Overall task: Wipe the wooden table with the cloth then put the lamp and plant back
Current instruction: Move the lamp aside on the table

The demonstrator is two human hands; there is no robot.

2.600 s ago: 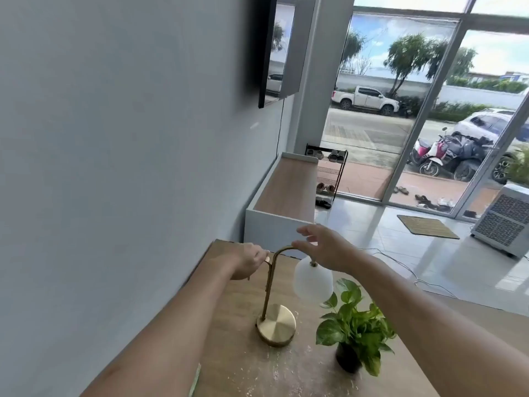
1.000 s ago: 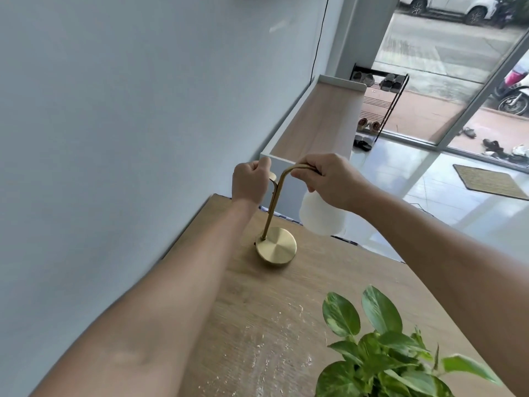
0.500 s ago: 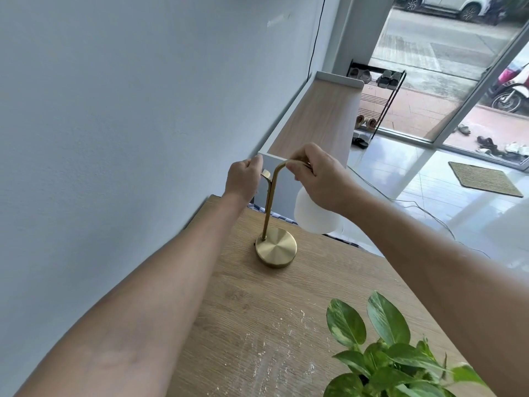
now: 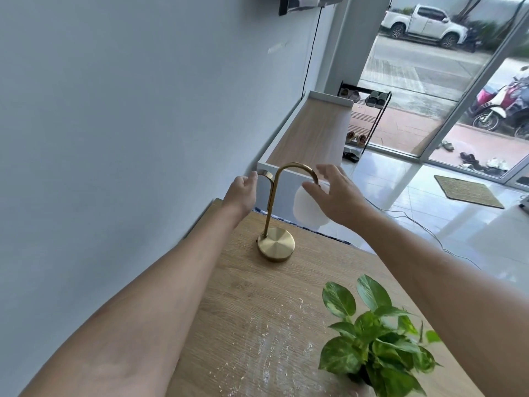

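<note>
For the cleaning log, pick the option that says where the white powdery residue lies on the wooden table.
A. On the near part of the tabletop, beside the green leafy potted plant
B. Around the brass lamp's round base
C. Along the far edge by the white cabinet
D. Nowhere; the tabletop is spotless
A: the white powdery residue speckles the near part of the wooden table, left of the green leafy potted plant; the wood around the brass lamp's round base looks clean.

The lamp (image 4: 276, 244) looks like brushed brass metal, with a soft shine on its round base, and its shade is matt frosted white. The table (image 4: 237, 287) is light wood with visible grain and pale powdery specks near. The plant (image 4: 375, 336) has glossy green leaves. The far floor (image 4: 406, 193) is shiny tile.
</note>
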